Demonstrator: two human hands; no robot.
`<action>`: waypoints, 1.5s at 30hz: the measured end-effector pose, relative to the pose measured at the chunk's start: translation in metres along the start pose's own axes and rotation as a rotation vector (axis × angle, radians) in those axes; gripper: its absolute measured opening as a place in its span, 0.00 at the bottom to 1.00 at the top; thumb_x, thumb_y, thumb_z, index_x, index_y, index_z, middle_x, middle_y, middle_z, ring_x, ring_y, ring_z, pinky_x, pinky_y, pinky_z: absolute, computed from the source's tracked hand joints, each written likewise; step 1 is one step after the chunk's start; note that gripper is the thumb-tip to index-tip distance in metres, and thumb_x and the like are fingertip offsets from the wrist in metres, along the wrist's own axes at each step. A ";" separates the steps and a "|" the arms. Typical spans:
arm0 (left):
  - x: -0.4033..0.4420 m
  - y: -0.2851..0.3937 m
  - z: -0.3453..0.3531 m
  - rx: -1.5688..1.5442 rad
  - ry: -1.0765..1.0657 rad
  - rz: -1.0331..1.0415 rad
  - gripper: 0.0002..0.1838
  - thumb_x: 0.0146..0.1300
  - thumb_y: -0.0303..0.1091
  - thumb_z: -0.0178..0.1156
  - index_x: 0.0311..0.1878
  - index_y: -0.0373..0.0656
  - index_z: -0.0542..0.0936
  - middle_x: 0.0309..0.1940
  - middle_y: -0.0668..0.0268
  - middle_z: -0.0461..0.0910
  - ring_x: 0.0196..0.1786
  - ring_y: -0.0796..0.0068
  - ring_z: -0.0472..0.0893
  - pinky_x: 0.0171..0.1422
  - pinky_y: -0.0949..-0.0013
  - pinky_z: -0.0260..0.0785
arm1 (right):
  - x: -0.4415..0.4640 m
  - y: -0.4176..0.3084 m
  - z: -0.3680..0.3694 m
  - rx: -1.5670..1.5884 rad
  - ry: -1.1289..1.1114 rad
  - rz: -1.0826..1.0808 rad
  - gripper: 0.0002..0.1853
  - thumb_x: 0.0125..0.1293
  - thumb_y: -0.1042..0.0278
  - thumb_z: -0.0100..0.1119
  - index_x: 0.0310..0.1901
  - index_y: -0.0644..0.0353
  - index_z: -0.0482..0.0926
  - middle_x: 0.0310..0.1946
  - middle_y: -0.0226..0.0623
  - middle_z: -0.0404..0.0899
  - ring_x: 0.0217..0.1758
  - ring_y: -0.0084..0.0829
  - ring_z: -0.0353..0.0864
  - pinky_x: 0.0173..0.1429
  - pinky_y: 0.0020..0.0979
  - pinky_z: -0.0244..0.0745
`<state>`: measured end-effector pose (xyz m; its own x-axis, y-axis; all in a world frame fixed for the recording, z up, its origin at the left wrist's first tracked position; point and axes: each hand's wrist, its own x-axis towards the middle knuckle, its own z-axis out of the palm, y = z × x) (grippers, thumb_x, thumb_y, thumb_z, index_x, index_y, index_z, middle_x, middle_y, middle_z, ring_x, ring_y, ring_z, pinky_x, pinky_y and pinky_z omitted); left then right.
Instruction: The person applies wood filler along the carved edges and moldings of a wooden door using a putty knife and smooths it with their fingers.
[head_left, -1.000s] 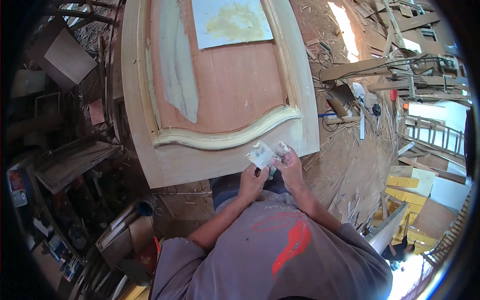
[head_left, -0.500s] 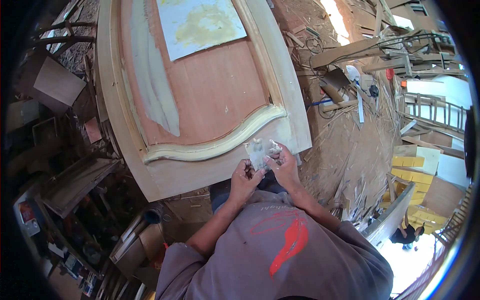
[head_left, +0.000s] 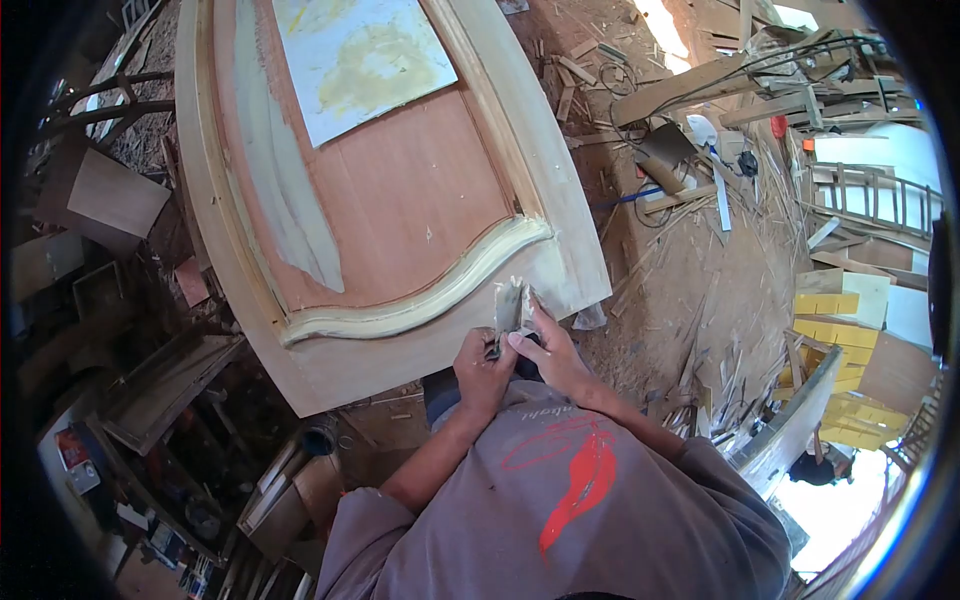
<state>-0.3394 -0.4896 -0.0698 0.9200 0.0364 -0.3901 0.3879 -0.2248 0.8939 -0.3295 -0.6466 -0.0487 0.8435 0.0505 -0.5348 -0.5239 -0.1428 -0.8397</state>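
Note:
Close to my body, my left hand (head_left: 483, 368) is closed on the lower end of a flat, putty-smeared scraper (head_left: 508, 303). My right hand (head_left: 552, 358) pinches at the scraper's right side, its thumb across the lower part. A narrow, pale-smeared edge shows by the right fingertips; whether it is a second piece I cannot tell. Just beyond the hands lies a wooden door panel (head_left: 400, 200) with a curved moulding (head_left: 420, 300) coated in pale filler. A long grey-green filler patch (head_left: 285, 210) runs down its left side.
A white sheet (head_left: 350, 75) smeared with yellowish paste lies on the panel. Scrap wood and cables (head_left: 680, 90) litter the ground to the right. Dark shelving with tools (head_left: 150, 420) stands at the left. A person (head_left: 820, 462) is far off at lower right.
My hands have drawn closer together, and the scraper now stands more edge-on. The lump at my right fingertips no longer shows. The panel has shifted slightly left and down in view.

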 end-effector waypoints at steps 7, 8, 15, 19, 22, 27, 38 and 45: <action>0.007 0.007 0.006 0.091 -0.085 0.338 0.16 0.62 0.29 0.77 0.51 0.38 0.84 0.62 0.50 0.86 0.47 0.53 0.92 0.49 0.62 0.86 | -0.002 -0.012 -0.002 0.445 -0.083 0.051 0.36 0.81 0.67 0.61 0.83 0.66 0.59 0.76 0.38 0.66 0.80 0.28 0.63 0.83 0.34 0.58; 0.008 0.009 0.005 0.123 -0.089 0.370 0.16 0.62 0.28 0.77 0.50 0.38 0.83 0.63 0.50 0.86 0.47 0.54 0.92 0.48 0.62 0.86 | -0.001 -0.013 -0.001 0.527 -0.076 0.064 0.35 0.80 0.68 0.61 0.83 0.65 0.59 0.75 0.37 0.66 0.79 0.28 0.64 0.82 0.33 0.59; 0.008 0.010 0.000 0.264 -0.178 0.485 0.12 0.61 0.23 0.76 0.46 0.36 0.84 0.58 0.50 0.88 0.41 0.57 0.93 0.43 0.64 0.86 | 0.002 -0.014 -0.008 0.894 -0.065 0.125 0.40 0.74 0.75 0.57 0.84 0.66 0.54 0.75 0.40 0.68 0.82 0.32 0.62 0.84 0.35 0.57; 0.009 0.006 -0.001 0.258 -0.137 0.489 0.12 0.60 0.20 0.75 0.45 0.35 0.83 0.53 0.50 0.90 0.38 0.62 0.92 0.41 0.65 0.85 | 0.009 -0.004 -0.024 0.857 0.061 0.071 0.46 0.64 0.67 0.57 0.83 0.74 0.54 0.83 0.47 0.59 0.89 0.36 0.49 0.90 0.37 0.38; 0.007 0.005 -0.009 0.178 -0.109 0.368 0.10 0.63 0.20 0.72 0.45 0.35 0.82 0.49 0.51 0.90 0.37 0.67 0.90 0.43 0.65 0.83 | 0.014 -0.019 -0.039 0.838 0.127 -0.007 0.48 0.60 0.63 0.58 0.82 0.77 0.57 0.85 0.47 0.56 0.90 0.36 0.45 0.90 0.36 0.31; 0.043 -0.009 -0.047 0.128 0.226 0.146 0.08 0.73 0.28 0.67 0.45 0.35 0.78 0.36 0.58 0.83 0.35 0.71 0.81 0.42 0.65 0.76 | 0.019 -0.016 -0.067 0.625 0.211 -0.068 0.48 0.59 0.69 0.62 0.83 0.70 0.59 0.73 0.39 0.71 0.77 0.32 0.67 0.84 0.33 0.53; 0.261 -0.027 -0.091 0.279 0.483 0.467 0.15 0.81 0.39 0.56 0.50 0.34 0.77 0.39 0.50 0.82 0.40 0.52 0.84 0.46 0.52 0.76 | 0.071 -0.063 -0.093 -0.565 0.049 0.070 0.43 0.59 0.66 0.69 0.79 0.56 0.70 0.51 0.54 0.86 0.53 0.47 0.88 0.62 0.43 0.82; 0.277 -0.034 -0.087 0.448 0.476 0.461 0.13 0.79 0.36 0.54 0.50 0.34 0.78 0.42 0.46 0.84 0.45 0.40 0.84 0.49 0.45 0.76 | 0.121 -0.110 -0.064 -0.959 -0.101 0.221 0.44 0.58 0.56 0.70 0.77 0.60 0.70 0.48 0.62 0.88 0.55 0.61 0.87 0.64 0.52 0.81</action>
<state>-0.0933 -0.3870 -0.1891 0.9462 0.2337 0.2238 -0.0034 -0.6843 0.7292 -0.1621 -0.6879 -0.0154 0.7007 0.0041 -0.7134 -0.3126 -0.8971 -0.3122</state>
